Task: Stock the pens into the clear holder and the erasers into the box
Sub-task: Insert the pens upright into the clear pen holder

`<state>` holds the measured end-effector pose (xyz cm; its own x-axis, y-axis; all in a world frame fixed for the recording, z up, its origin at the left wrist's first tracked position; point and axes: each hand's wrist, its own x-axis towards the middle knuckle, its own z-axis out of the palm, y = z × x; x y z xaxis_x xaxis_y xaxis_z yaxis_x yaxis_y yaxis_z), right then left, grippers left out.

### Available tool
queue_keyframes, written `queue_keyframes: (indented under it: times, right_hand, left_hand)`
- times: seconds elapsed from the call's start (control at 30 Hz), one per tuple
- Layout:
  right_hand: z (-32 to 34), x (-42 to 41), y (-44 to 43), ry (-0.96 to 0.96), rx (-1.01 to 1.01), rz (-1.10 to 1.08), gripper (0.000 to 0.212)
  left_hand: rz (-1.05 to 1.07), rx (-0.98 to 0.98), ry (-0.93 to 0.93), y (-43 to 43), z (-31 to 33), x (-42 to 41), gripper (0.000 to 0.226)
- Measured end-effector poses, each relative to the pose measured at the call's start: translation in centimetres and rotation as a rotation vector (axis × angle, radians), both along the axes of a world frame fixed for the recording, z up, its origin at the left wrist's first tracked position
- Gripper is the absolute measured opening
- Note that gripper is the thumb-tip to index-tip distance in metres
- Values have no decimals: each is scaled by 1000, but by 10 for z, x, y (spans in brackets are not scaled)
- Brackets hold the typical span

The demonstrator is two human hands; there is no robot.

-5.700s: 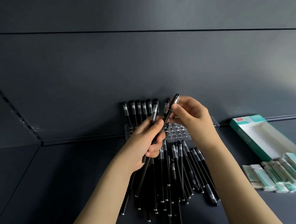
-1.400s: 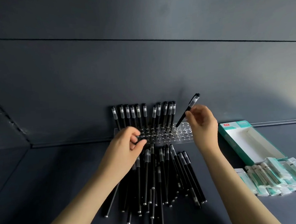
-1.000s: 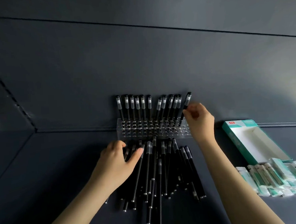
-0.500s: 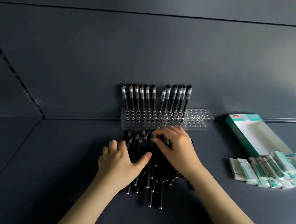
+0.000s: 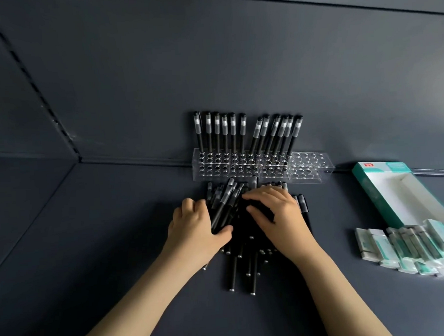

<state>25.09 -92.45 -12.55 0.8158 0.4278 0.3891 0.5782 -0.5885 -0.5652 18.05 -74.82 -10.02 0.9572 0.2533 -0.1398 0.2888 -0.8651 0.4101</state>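
A clear holder (image 5: 308,171) with many holes stands against the back wall, and several black pens (image 5: 233,133) stand upright in its left and middle part. A pile of loose black pens (image 5: 243,264) lies in front of it. My left hand (image 5: 193,228) grips a few pens from the pile's left side, their capped ends sticking up past my fingers. My right hand (image 5: 279,216) rests on top of the pile with its fingers spread over the pens. A teal and white open box (image 5: 399,190) lies at the right, with wrapped erasers (image 5: 407,247) lined up in front of it.
Everything sits on a dark grey shelf (image 5: 91,253) with a dark back wall (image 5: 208,51). A slotted upright (image 5: 32,83) runs down the wall at the left. The holder's right end shows only unfilled holes.
My right hand let go of a pen in the holder and came down onto the pile. My left hand dropped from the holder to the pile and closed round a few pens.
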Motion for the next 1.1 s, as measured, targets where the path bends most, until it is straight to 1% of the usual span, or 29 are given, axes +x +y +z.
queue_keyframes:
  times: [0.1, 0.13, 0.3, 0.43, 0.53, 0.73, 0.8, 0.9, 0.97, 1.1]
  right_hand:
    - [0, 0, 0, 0, -7, 0, 27]
    - [0, 0, 0, -3, -13, -2, 26]
    - [0, -2, 0, -2, -42, 14, 26]
    - [3, -4, 0, -1, -42, 20, 26]
    - [7, -5, 1, 16, -2, 5, 27]
    - [30, 2, 11, 164, 123, -74, 31]
    - [37, 3, 16, 237, 223, -70, 33]
    - [49, 3, 21, 490, 547, -34, 33]
    - [54, 5, 21, 611, 715, 11, 29]
    - [62, 11, 16, 657, 870, 90, 19]
  left_hand:
    - [17, 10, -52, 2, 1, -1, 45]
    - [23, 11, -71, 4, 1, -1, 42]
    - [53, -9, -98, 13, 6, 2, 40]
    - [103, -146, -97, 19, 9, 4, 39]
    - [126, -248, -114, 26, 13, 2, 40]
    - [104, -357, -122, 37, 21, 8, 34]
    - [65, -459, -126, 38, 22, 9, 32]
    - [-54, -624, -105, 35, 32, 8, 26]
    - [-131, -692, -60, 29, 38, 10, 24]
    - [-206, -703, -18, 24, 42, 20, 19]
